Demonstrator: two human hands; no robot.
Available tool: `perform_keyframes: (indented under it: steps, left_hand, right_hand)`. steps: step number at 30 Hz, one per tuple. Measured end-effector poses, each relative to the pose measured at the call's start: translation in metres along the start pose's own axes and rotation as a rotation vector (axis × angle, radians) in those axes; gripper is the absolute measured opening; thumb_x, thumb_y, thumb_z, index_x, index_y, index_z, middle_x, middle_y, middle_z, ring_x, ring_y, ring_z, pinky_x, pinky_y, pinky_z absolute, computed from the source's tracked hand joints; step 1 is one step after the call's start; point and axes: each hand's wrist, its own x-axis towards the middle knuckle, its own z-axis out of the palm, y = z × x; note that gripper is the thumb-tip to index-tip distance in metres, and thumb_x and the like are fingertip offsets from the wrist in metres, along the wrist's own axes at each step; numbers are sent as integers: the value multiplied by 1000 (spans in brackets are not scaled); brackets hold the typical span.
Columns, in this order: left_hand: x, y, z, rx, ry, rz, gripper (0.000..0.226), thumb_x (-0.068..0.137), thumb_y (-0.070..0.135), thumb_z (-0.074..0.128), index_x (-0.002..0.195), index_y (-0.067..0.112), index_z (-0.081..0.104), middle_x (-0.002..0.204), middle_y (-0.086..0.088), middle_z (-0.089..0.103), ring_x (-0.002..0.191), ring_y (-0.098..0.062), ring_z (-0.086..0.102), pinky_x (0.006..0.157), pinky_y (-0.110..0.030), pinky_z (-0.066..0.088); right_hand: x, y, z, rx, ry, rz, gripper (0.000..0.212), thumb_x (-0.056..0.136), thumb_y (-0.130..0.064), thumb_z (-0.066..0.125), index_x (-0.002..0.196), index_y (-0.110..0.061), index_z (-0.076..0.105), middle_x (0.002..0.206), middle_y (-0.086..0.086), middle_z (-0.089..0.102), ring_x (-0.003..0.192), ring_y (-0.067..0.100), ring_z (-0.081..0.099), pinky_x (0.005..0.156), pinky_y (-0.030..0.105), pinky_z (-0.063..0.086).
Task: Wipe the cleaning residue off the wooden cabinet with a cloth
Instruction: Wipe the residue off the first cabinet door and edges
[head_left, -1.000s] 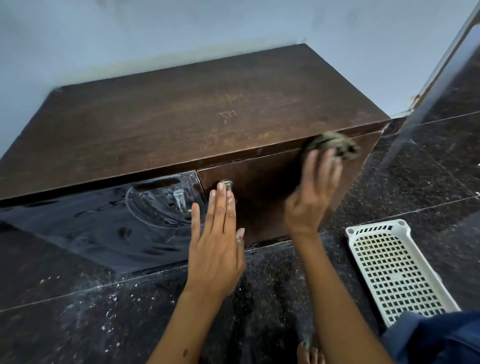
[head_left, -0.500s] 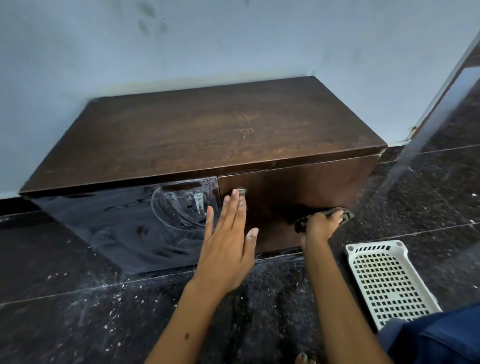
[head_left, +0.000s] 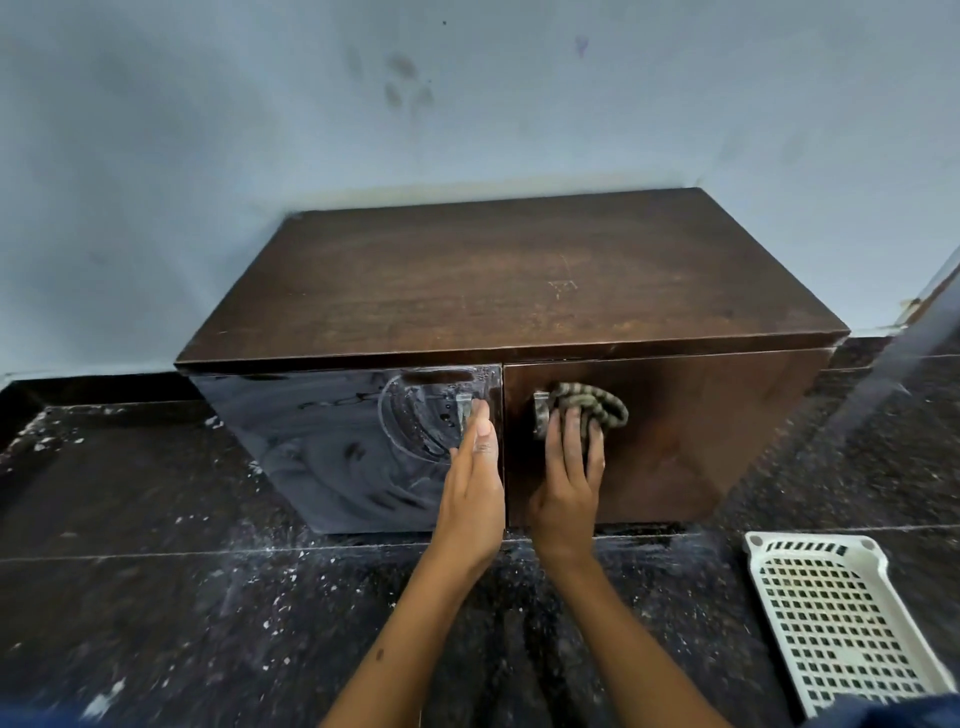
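The cloth (head_left: 587, 408) is pressed against the right door of the cabinet (head_left: 519, 291) under the flat fingers of the right hand (head_left: 569, 475), just beside the door's handle (head_left: 540, 410). The left hand (head_left: 475, 478) is laid flat on the left door (head_left: 337, 447), where swirled residue (head_left: 415, 415) lies directly leftward, across the centre seam. The cloth would likely be carried that way.

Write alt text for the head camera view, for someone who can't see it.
A person's right hand presses a crumpled cloth against the right door of a low dark wooden cabinet, while the left hand rests flat on the smeared left door. A white plastic basket lies on the speckled black floor.
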Motion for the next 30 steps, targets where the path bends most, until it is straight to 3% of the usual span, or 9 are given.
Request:
perform_keyframes:
  steps: [4,9,12,14,16,18,24,27,30]
  left_hand:
    - [1,3,0,-107,-2,-50,52,99,43,13,147,26,22,153,16,20,135,6,15,107,-15,10]
    - [1,8,-2,-275,-18,-100,55,100,42,12,147,18,26,153,8,26,140,-4,22,106,-16,15]
    - [5,12,-6,-404,-19,-106,56,101,39,10,146,9,26,153,0,27,140,-9,24,102,-14,18]
    - [4,11,-8,-460,-5,-121,58,100,40,11,145,6,27,152,-4,28,140,-12,26,103,-17,21]
    - [3,8,-9,-491,-1,-143,59,100,41,11,144,6,29,151,-6,30,139,-14,28,106,-19,21]
    - [3,7,-12,-503,-5,-163,60,100,43,11,144,7,29,151,-6,32,139,-14,29,110,-24,20]
    - [1,9,-18,-487,11,-186,61,99,44,9,145,8,28,151,-4,31,139,-13,28,113,-27,16]
    - [3,11,-21,-476,18,-176,61,99,45,9,145,10,27,152,-3,30,140,-13,27,113,-28,14]
    - [1,13,-19,-449,22,-193,61,99,44,8,146,9,26,153,-3,29,140,-13,26,113,-28,12]
  right_hand:
    - [-9,0,-3,65,-82,21,65,72,20,45,134,4,47,145,14,36,134,35,21,100,62,38]
    - [3,-36,-8,286,131,200,56,84,17,38,140,8,35,150,17,23,141,29,19,119,40,14]
    - [22,-50,-9,279,204,32,49,89,6,36,138,4,39,148,18,32,139,32,25,117,39,19]
    - [23,-48,-7,179,134,-131,50,85,10,53,134,-1,49,144,14,42,136,30,31,112,42,30]
    - [10,-42,-2,69,63,-160,56,77,11,67,130,-2,55,138,11,51,132,29,35,104,44,38]
    - [-6,-35,2,43,13,-127,50,80,11,58,129,-1,56,137,11,52,131,32,33,108,39,30]
    - [-64,3,9,95,-301,216,68,75,23,51,138,-2,44,147,0,29,138,40,27,114,43,24]
    - [-66,10,7,146,-256,411,60,84,19,45,140,-2,41,150,1,29,140,37,23,113,33,17]
    - [-53,-16,4,242,-128,587,57,85,18,43,139,0,42,150,8,35,138,35,27,116,40,22]
